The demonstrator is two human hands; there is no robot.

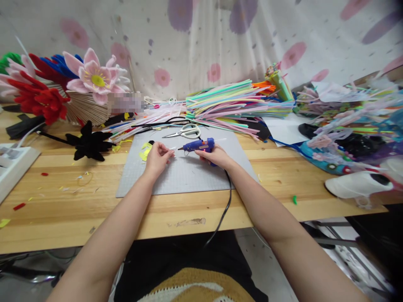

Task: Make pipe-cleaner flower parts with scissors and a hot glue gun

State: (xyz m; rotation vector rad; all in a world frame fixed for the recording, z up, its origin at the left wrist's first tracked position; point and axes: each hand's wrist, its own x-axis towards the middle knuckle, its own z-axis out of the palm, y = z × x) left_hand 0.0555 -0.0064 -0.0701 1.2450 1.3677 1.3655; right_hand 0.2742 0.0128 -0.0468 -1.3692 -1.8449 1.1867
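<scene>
My right hand (pixel 218 156) grips a blue hot glue gun (pixel 197 145), its nozzle aimed left and a small red light glowing on its side. A clear glue stick pokes out of the back. My left hand (pixel 158 158) is closed in a pinch, with a small white piece (pixel 172 148) at its fingertips, close to the nozzle. Whether nozzle and piece touch, I cannot tell. Beside the left hand lies a yellow piece (pixel 145 152) with a black part. Just beyond the glue gun, white-handled scissors (pixel 189 131) rest on the grey cutting mat (pixel 189 182).
Bundled pastel pipe cleaners (pixel 226 98) lie behind the mat. At left are a black fuzzy flower (pixel 88 142), a pink flower (pixel 96 77) and a white power strip (pixel 17 167). A black cord (pixel 227 205) hangs over the front edge. A white roll (pixel 355 184) sits right.
</scene>
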